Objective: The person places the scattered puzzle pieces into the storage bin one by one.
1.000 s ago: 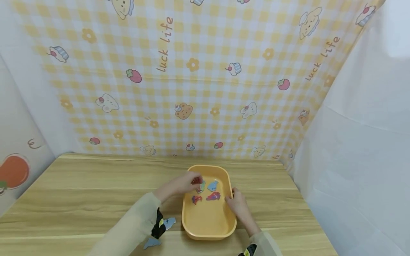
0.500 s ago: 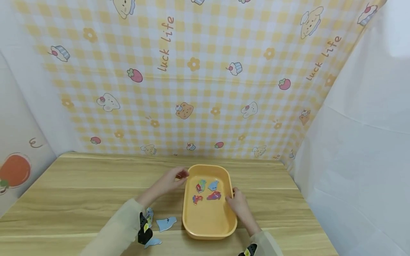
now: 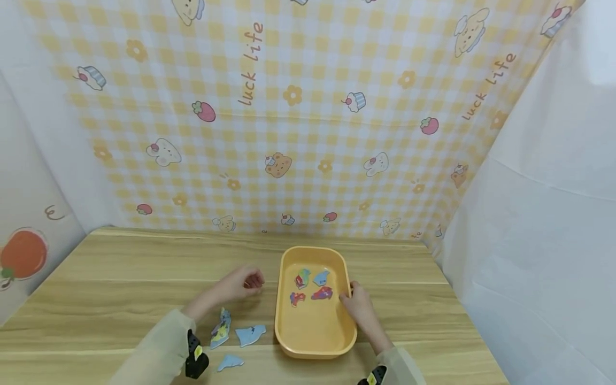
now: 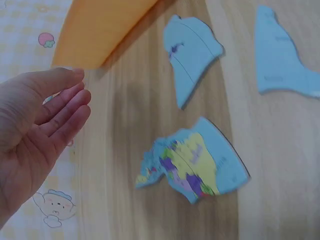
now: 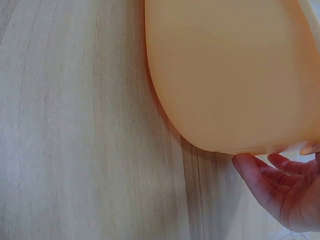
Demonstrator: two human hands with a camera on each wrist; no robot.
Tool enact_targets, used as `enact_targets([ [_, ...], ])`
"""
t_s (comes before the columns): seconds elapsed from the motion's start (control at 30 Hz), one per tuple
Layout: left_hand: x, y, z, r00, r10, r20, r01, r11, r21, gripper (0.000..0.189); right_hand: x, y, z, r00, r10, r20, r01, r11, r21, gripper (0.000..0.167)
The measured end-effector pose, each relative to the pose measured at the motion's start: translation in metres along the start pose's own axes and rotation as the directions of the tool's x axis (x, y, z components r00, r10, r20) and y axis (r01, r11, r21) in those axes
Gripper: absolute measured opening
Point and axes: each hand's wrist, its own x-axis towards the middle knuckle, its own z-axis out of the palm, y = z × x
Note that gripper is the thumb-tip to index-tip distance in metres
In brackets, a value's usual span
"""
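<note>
My left hand (image 3: 239,283) hovers above the table left of the orange plastic tray (image 3: 315,334), fingers loosely bent with nothing between them. Close by on the table lie a blue map puzzle piece with yellow and purple land (image 4: 200,160), a plain blue piece (image 4: 192,55) and another blue piece (image 4: 280,62). At the tray's right side, my right hand (image 3: 358,306) grips the rim, thumb inside and fingers outside. Toward the tray's far end lie a red-and-green piece (image 3: 302,278), a light blue one (image 3: 321,278), a red-purple one (image 3: 322,293) and a small red one (image 3: 297,299).
The wood-grain table (image 3: 144,267) extends to both sides of the tray. Behind it hangs a yellow checked cloth (image 3: 308,133), with a white sheet (image 3: 539,214) at the right. Black wrist cameras sit on both sleeves.
My left hand has moved out from over the tray, leftward and slightly nearer. This uncovers the red-and-green piece in the tray and the pieces on the table. My right hand stays at the rim.
</note>
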Motion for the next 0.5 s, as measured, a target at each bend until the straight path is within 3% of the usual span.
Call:
enact_targets([
  [0.23,-0.015,-0.006,-0.008,0.999,0.002,0.044,-0.003,1.0,0.023,0.015,0.001,0.002,0.0,1.0,-0.001,-0.005,0.001,1.0,-0.006,0.031],
  [0.5,-0.034,-0.013,-0.024,0.986,0.008,0.164,-0.013,0.999,0.031,0.015,0.001,0.001,0.001,1.0,0.002,0.005,-0.002,1.0,-0.009,0.031],
])
